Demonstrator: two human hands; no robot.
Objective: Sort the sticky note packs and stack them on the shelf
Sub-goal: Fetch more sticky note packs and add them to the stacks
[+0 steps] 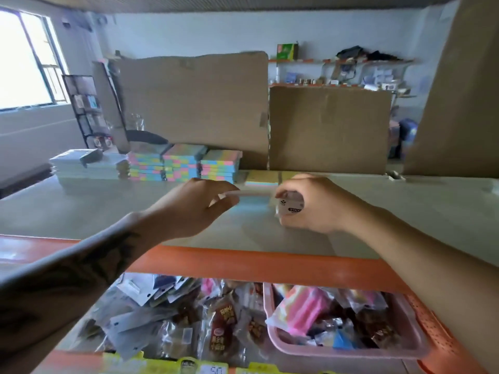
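Observation:
Both my hands hold one clear-wrapped sticky note pack (253, 194) just above the grey shelf board (108, 209). My left hand (194, 209) pinches its left end. My right hand (310, 203) grips its right end, where a round white label shows. Behind the pack, three stacks of pastel multicolour sticky note packs (183, 166) stand side by side on the shelf. A yellow pack (263, 176) lies flat just beyond my hands. Pale white packs (86, 166) are piled at the far left.
Cardboard sheets (329, 128) stand upright along the back of the shelf, and another leans at the right. An orange shelf beam (243, 261) runs across the front. Below it lie loose packets and a pink basket (351, 346) full of wrapped goods.

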